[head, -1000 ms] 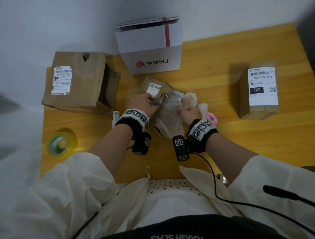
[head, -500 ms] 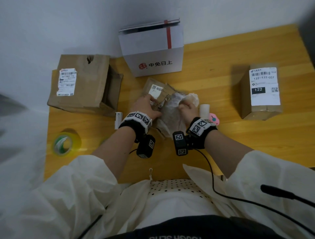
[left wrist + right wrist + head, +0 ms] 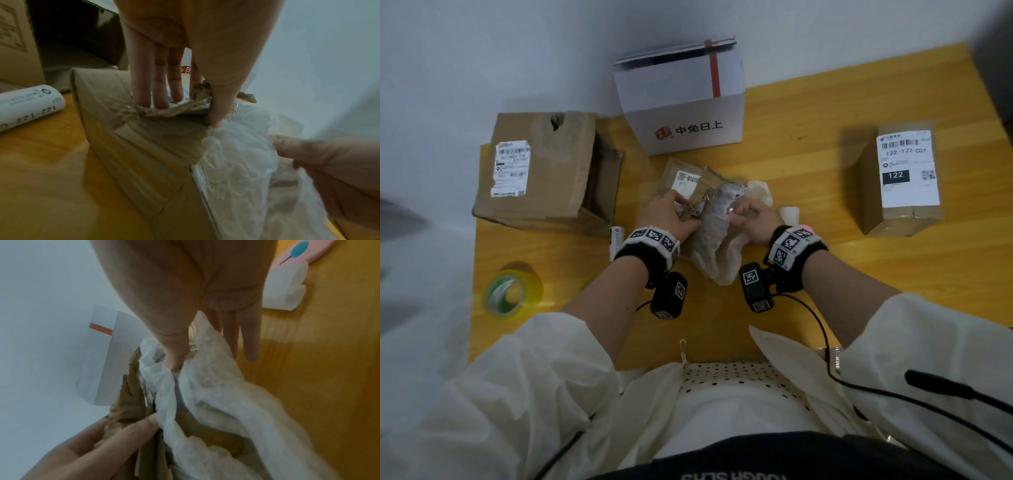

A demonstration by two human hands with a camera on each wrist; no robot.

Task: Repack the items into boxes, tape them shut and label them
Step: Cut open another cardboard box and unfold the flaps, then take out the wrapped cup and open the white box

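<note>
Yellow counter (image 3: 808, 113) seen against white wall. Left hand (image 3: 666, 214) pinched on torn flap of small brown box (image 3: 681, 178); right hand (image 3: 751, 219) clenched on white plastic bag (image 3: 717, 246), shifted slightly upward since earlier frames: contents judged still being extracted.

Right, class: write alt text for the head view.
Left hand holds a small torn brown cardboard box while right hand pinches crinkled white plastic wrap on a yellow wooden table.
</note>
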